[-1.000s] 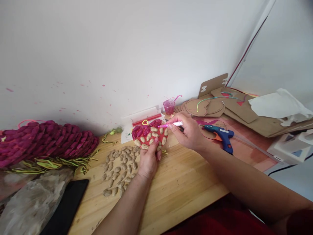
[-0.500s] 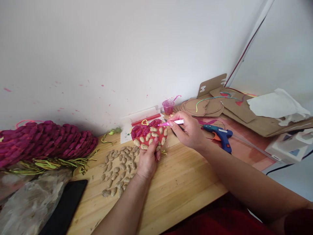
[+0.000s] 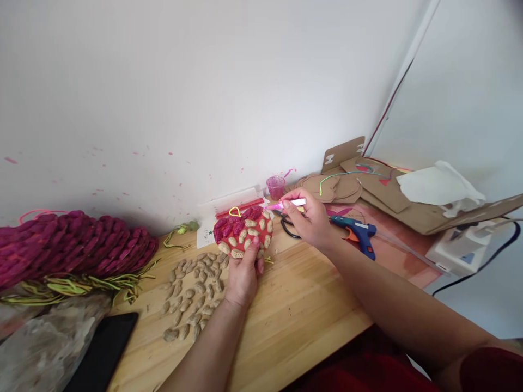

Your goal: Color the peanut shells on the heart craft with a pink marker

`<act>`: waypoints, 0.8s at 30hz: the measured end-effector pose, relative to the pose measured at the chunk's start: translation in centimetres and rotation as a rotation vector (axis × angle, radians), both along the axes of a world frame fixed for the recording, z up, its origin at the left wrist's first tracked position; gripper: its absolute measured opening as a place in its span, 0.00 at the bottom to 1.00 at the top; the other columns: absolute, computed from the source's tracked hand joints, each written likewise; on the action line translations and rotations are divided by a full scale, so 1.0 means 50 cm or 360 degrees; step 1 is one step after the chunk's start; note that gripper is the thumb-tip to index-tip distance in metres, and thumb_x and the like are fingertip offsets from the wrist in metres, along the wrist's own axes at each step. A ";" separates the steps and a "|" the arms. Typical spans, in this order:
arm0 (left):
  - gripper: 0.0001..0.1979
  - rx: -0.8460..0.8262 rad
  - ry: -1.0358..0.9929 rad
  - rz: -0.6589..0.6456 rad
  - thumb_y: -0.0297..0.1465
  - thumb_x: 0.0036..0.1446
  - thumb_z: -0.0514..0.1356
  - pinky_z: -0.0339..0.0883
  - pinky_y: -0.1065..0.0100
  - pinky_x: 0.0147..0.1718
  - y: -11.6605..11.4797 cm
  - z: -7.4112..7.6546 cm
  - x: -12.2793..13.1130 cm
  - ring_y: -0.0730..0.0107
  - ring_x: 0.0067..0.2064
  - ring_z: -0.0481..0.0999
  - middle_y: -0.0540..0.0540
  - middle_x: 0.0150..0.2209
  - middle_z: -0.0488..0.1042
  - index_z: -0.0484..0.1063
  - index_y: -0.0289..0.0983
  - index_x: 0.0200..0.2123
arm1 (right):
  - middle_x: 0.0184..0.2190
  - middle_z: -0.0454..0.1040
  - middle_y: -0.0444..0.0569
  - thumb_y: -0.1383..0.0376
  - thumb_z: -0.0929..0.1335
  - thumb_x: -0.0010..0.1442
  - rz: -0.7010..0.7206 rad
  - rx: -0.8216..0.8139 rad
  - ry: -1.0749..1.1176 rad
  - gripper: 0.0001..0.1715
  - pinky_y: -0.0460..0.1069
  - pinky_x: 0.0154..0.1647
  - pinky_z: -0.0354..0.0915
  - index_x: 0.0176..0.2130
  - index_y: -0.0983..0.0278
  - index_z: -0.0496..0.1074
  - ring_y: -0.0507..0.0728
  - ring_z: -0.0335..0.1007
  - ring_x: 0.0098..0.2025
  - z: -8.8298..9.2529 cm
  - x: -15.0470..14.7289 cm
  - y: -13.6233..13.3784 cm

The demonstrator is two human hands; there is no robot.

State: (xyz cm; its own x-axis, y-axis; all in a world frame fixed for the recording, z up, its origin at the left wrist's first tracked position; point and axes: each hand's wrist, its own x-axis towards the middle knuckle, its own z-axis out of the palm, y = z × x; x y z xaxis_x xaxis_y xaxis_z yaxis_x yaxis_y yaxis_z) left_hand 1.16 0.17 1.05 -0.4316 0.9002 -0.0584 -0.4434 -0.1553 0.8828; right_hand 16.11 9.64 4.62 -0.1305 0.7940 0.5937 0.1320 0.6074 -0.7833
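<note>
My left hand (image 3: 244, 275) is closed on the lower edge of a red heart-shaped plaque (image 3: 248, 239) covered with peanuts, its thumb on the front. Peanuts along the plaque's upper left are painted magenta; the others are bare tan. A yellow loop of string stands at its top. In my right hand (image 3: 308, 218) a slim paintbrush (image 3: 295, 203) with a white handle and pink tip is pinched, the tip at the plaque's upper right edge. Behind the hands a clear cup (image 3: 276, 187) of magenta paint stands by the wall. Loose peanuts (image 3: 196, 294) lie left of my left wrist.
A row of magenta peanut plaques (image 3: 77, 245) with yellow-green strings lies at left, above a plastic bag (image 3: 49, 343) and a black flat object (image 3: 104, 351). At right are a blue glue gun (image 3: 359, 234), cardboard pieces (image 3: 384, 188) and a white box (image 3: 460, 247).
The view has shifted slightly, so everything sits a little lower and further left. The brush tip has moved from the painted peanuts toward the plaque's upper right edge.
</note>
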 end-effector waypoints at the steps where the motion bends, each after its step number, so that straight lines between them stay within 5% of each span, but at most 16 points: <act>1: 0.29 -0.0001 0.0022 -0.0005 0.47 0.42 0.78 0.48 0.76 0.15 0.001 -0.005 -0.001 0.84 0.16 0.55 0.60 0.21 0.63 0.63 0.39 0.28 | 0.37 0.80 0.48 0.53 0.69 0.69 -0.0025 -0.0071 0.0030 0.12 0.50 0.36 0.69 0.42 0.60 0.73 0.55 0.76 0.35 0.000 0.002 0.008; 6: 0.29 -0.0013 0.0154 -0.0079 0.50 0.47 0.75 0.48 0.75 0.15 0.004 -0.026 -0.003 0.83 0.16 0.56 0.58 0.20 0.63 0.62 0.39 0.28 | 0.30 0.79 0.44 0.50 0.69 0.66 -0.0254 -0.0148 -0.0152 0.15 0.50 0.35 0.67 0.40 0.60 0.73 0.56 0.74 0.32 0.049 0.025 0.061; 12: 0.29 -0.0003 0.0207 -0.0091 0.53 0.45 0.75 0.46 0.75 0.15 0.003 -0.022 0.000 0.83 0.15 0.54 0.58 0.20 0.64 0.65 0.39 0.29 | 0.40 0.83 0.49 0.58 0.66 0.69 -0.0725 -0.0172 -0.0924 0.12 0.52 0.44 0.65 0.46 0.60 0.77 0.60 0.76 0.41 0.119 0.002 0.159; 18: 0.32 -0.0069 0.0261 -0.0127 0.55 0.46 0.74 0.45 0.73 0.16 0.000 -0.017 -0.002 0.81 0.16 0.54 0.58 0.14 0.58 0.59 0.40 0.23 | 0.45 0.84 0.53 0.60 0.67 0.68 -0.0701 -0.0290 -0.1324 0.11 0.58 0.54 0.62 0.45 0.58 0.79 0.66 0.75 0.53 0.082 -0.056 0.232; 24: 0.32 -0.0069 0.0286 -0.0144 0.57 0.46 0.73 0.47 0.72 0.17 0.002 -0.023 -0.004 0.80 0.16 0.54 0.57 0.13 0.59 0.60 0.40 0.22 | 0.46 0.84 0.55 0.60 0.67 0.67 -0.0681 -0.0283 -0.1466 0.14 0.59 0.54 0.59 0.47 0.58 0.80 0.68 0.73 0.55 0.065 -0.066 0.243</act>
State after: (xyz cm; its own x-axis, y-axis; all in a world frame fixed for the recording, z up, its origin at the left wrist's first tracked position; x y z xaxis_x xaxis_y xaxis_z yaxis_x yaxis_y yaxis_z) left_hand 0.95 0.28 -0.12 -0.3563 0.9340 -0.0271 -0.2884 -0.0824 0.9540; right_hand 12.81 21.77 7.88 -0.1614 0.9476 0.2757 0.9045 0.2538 -0.3427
